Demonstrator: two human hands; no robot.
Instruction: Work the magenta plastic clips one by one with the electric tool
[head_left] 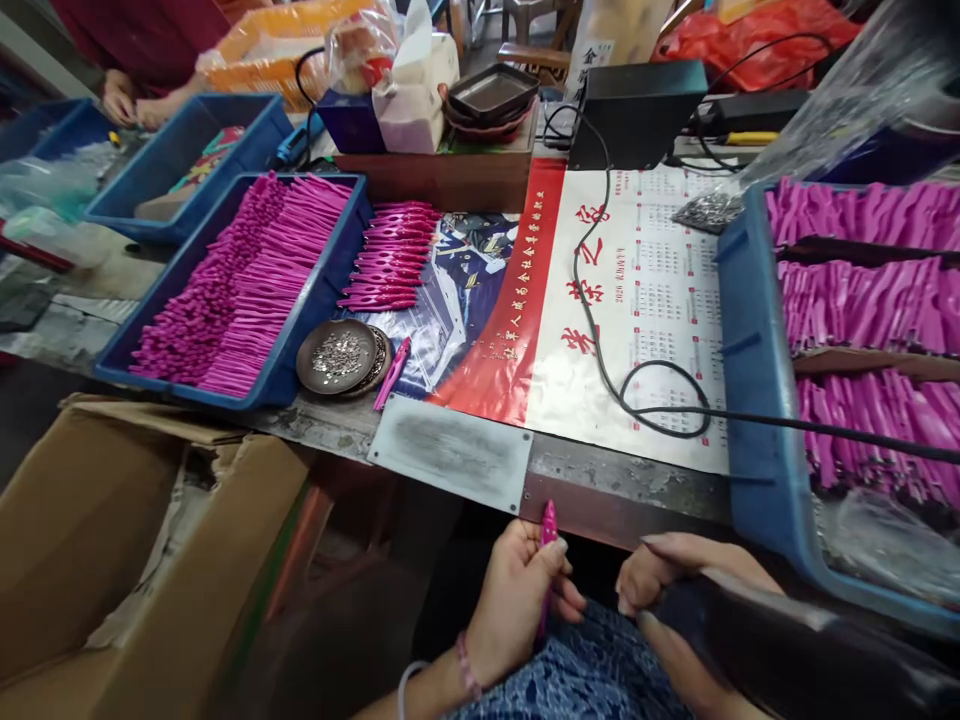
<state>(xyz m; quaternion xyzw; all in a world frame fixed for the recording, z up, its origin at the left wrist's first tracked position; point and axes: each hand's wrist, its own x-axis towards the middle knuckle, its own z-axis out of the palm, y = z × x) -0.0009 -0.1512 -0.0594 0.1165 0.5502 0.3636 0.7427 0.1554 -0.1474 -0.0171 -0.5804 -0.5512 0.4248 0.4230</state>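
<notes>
Over the table's front edge, my left hand [516,583] is closed around a slim magenta plastic piece [550,522], held upright with its pointed end up. To its right, my right hand [679,580] grips a thick dark handheld tool [795,635]; its working tip is hidden. A small gap separates the two hands. Near them on the table edge lies a worn pale plate [452,452]. Beyond it are a single magenta piece [393,373], a round dish of small metal parts [337,360], and a row of shiny magenta pieces [394,255].
A blue bin [261,400] with magenta sticks stands left; another blue bin [761,400] with magenta pieces is right. A black cord [664,410] loops across the calendar sheet [652,300]. A cardboard box [150,560] sits lower left. Another person's hands [139,105] are far left.
</notes>
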